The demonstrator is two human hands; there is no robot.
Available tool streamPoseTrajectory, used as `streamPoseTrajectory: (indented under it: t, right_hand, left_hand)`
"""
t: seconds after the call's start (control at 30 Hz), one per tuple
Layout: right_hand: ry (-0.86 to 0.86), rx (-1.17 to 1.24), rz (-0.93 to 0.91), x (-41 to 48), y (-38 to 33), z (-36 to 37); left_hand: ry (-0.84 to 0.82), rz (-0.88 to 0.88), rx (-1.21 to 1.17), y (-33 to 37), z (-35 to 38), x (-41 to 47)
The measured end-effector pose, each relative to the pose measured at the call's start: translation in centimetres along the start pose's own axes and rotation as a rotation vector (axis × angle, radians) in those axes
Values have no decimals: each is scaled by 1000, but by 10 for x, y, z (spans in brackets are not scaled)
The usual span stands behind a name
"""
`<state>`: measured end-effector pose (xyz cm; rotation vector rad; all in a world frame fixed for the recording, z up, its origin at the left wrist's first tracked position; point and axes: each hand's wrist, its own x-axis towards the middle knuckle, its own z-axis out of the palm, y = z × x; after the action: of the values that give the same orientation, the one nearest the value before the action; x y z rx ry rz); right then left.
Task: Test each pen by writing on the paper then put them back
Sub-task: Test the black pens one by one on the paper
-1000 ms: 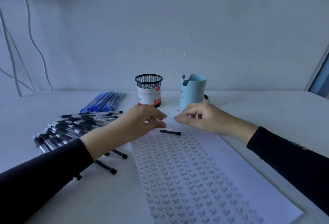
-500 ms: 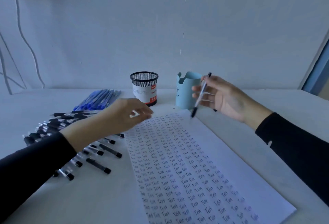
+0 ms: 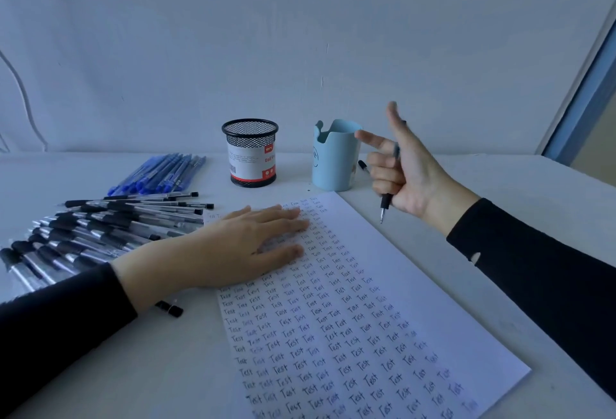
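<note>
- Since half a second ago the left hand [image 3: 233, 245] has dropped flat onto the paper [image 3: 400, 285], fingers straight, pressing its upper left part.
- Right hand [image 3: 410, 178] has turned the black pen [image 3: 385, 201] tip-down; three fingers curl round the barrel, index and thumb stick out.
- Pen tip hangs above the table [image 3: 520, 185], just beside the paper's right edge, near the blue holder [image 3: 335, 165].

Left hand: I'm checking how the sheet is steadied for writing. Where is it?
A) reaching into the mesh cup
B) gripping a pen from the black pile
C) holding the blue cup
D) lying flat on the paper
D: the left hand lies flat, fingers straight, on the upper part of the paper, while the right hand holds the pen in the air.
</note>
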<state>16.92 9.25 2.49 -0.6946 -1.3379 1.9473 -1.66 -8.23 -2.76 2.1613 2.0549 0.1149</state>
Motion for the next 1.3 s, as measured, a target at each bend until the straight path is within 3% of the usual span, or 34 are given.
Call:
streamPoseTrajectory:
  t: [0.13,0.3,0.47,0.67,0.83,1.0,1.3]
  right_hand:
    - [-33,33,-28,6,7,-2]
    - [-118,-310,65,5,15,-5]
    - [-242,-223,69,8,25,1]
    - [-22,-680,-160,12,44,1]
    - [76,-718,-303,24,56,8]
    - [71,-848,-421,28,64,10]
    - [37,-887,-441,26,64,11]
  left_hand:
    - [-16,-5,8,0,0,0]
    - [-10,-4,5,0,0,-1]
    - [-12,-30,27,0,0,-2]
    - [-10,-32,24,0,1,-1]
    - [-2,-29,35,-1,3,0]
    - [-10,-32,47,-1,3,2]
    - [-20,-38,50,0,2,1]
